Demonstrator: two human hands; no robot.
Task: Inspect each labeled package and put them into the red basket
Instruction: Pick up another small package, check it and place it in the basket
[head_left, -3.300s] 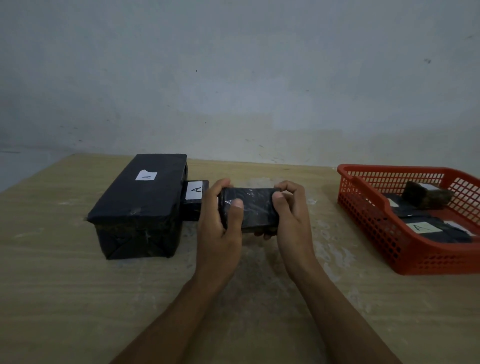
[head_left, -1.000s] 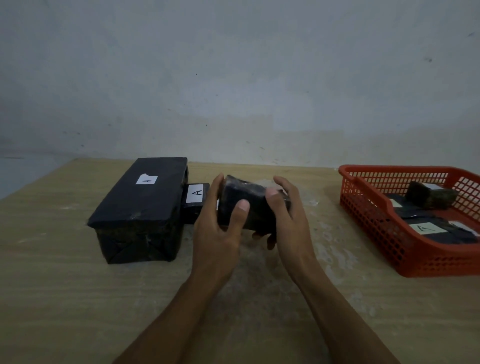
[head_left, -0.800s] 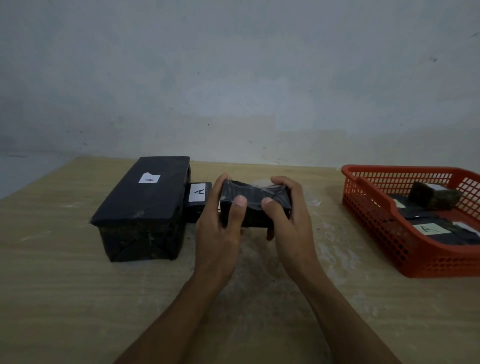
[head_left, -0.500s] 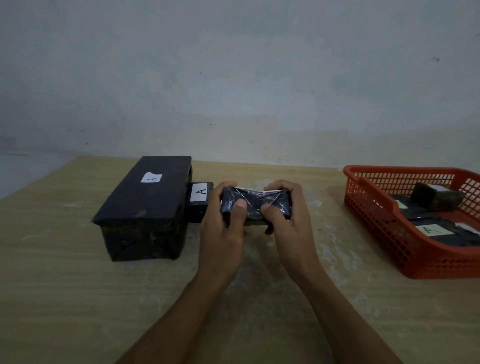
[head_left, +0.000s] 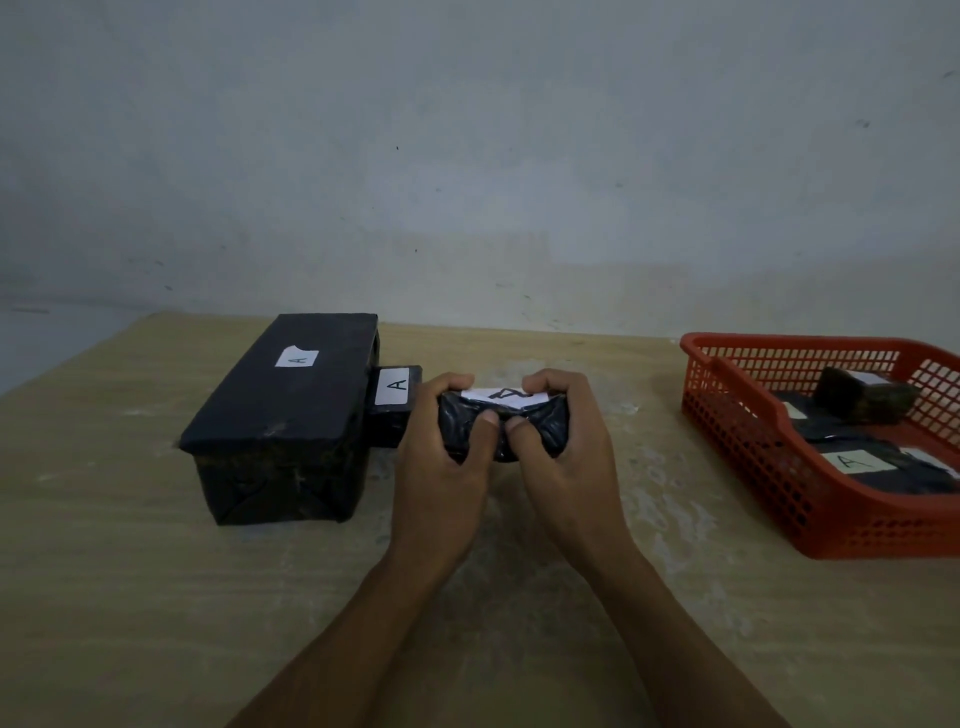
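Black-wrapped packet (head_left: 503, 430) held in both hands above a wooden table (head_left: 156, 597).

Its white label, facing up, is half covered by fingers, the letter only partly legible. Left hand (head_left: 441, 467) and right hand (head_left: 566, 467) each curl round one end, thumbs pressed on the near face, meeting at its middle. Left of them a large box (head_left: 283, 410) marked A touches a small box (head_left: 393, 410) marked A, its near end hidden by the left hand. The red basket (head_left: 769, 457), cut off at the frame's right edge, holds flat packets (head_left: 883, 465), one marked A, and a dark block (head_left: 862, 397).
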